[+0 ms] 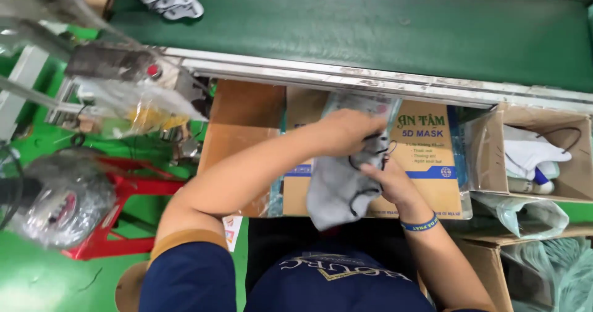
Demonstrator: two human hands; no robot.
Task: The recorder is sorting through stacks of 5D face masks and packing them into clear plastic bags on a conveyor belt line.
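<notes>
- A green conveyor belt [370,28] is running across the top, above a green floor [37,275].
- A flat cardboard box [426,164] is lying beneath the hands.
- Left hand [346,130] and right hand [389,179] are clamping their fingers on grey face masks [336,191] over that box.

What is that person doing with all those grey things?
A person is holding a small stack of grey face masks with black ear loops. The left hand grips the top of the stack and the right hand holds its side. Under the masks lies a tan printed packet on a cardboard surface. A green conveyor belt runs just beyond, and an open box with white masks sits to the right.
</notes>
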